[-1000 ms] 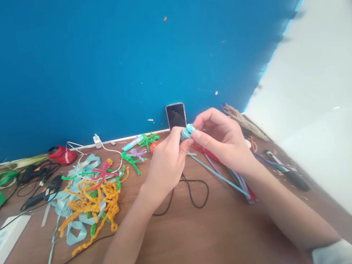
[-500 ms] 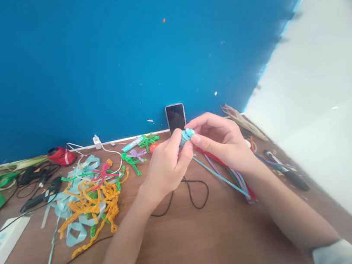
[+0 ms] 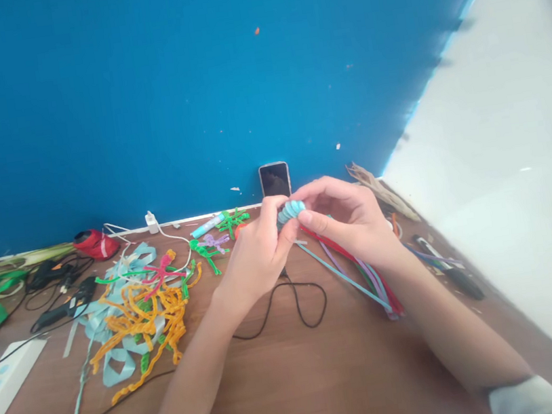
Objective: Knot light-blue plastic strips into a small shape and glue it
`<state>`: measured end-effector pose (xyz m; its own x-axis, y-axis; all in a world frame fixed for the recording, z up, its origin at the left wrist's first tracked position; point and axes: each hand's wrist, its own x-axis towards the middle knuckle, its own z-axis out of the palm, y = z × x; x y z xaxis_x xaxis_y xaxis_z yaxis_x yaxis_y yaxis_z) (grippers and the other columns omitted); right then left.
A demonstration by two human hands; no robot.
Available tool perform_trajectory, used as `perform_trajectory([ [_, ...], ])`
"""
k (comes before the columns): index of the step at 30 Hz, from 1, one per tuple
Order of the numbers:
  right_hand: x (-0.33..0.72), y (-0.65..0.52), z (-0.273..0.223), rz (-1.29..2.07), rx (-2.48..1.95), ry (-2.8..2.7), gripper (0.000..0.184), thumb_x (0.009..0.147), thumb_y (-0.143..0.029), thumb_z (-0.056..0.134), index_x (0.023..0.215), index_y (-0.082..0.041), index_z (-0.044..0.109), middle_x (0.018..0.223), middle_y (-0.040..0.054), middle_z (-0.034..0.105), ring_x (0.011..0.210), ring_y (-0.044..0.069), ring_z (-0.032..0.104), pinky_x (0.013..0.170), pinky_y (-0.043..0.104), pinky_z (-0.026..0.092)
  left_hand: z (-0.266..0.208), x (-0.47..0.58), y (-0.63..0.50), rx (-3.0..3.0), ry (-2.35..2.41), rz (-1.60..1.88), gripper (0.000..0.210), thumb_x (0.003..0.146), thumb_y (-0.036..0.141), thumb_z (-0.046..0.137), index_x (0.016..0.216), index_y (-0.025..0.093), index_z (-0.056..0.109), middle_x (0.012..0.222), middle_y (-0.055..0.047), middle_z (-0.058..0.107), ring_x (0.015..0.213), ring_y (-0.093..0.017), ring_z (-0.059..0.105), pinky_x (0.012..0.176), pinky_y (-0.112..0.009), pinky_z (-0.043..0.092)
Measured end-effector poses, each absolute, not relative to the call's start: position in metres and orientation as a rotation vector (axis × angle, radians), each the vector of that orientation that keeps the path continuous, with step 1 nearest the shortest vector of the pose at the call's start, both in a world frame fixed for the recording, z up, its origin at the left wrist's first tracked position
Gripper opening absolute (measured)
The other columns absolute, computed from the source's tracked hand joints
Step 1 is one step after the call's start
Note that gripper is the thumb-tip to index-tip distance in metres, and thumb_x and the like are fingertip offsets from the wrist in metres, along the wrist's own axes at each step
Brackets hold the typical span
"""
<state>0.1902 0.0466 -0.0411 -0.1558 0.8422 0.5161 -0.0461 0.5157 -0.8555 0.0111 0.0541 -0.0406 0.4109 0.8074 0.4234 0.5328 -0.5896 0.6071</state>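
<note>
A light-blue coil of twisted pipe cleaner (image 3: 291, 211) is held up between my two hands, above the brown table. My left hand (image 3: 264, 246) pinches its left end between thumb and fingers. On the right end, the thumb and fingertips of my right hand (image 3: 347, 221) are closed. Beneath my right hand lies a bundle of long straight pipe cleaners (image 3: 376, 282) in red, purple, green and blue. Part of that bundle is hidden by the hand and forearm.
A phone (image 3: 275, 180) leans on the blue wall. At left lie orange twisted pipe cleaners (image 3: 167, 311), light-blue ribbon (image 3: 118, 366), a glue gun (image 3: 67, 308) and a white power strip (image 3: 10, 378). A black cable (image 3: 317, 321) loops mid-table; a dark-handled tool (image 3: 464, 283) lies right.
My left hand has shifted slightly left and turned, so more of the light-blue coil shows between the hands. My right hand has hardly moved.
</note>
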Motion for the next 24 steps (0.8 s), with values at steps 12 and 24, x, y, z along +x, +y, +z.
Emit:
perform_trajectory([
  [12, 0.196, 0.049, -0.035, 0.761, -0.737, -1.612, 0.021, 0.086, -0.034, 0.077, 0.104, -0.023, 0.074, 0.094, 0.004, 0.066, 0.082, 0.016, 0.06, 0.07, 0.03, 0.05, -0.039, 0.012, 0.051, 2.18, 1.105, 1.124, 0.022, 0.099, 0.038, 0.053, 0.116, 0.023, 0.053, 0.096, -0.002, 0.07, 0.081, -0.015, 0.065, 0.069, -0.025, 0.045],
  [24, 0.201, 0.051, -0.035, 0.778, -0.701, -1.608, 0.02, 0.083, -0.037, 0.08, 0.096, -0.023, 0.075, 0.092, 0.0057, 0.069, 0.082, 0.018, 0.064, 0.069, 0.032, 0.054, -0.036, 0.011, 0.053, 2.133, 1.01, 1.172, 0.024, 0.098, 0.041, 0.055, 0.112, 0.023, 0.06, 0.104, -0.003, 0.071, 0.089, -0.016, 0.065, 0.079, -0.027, 0.048],
])
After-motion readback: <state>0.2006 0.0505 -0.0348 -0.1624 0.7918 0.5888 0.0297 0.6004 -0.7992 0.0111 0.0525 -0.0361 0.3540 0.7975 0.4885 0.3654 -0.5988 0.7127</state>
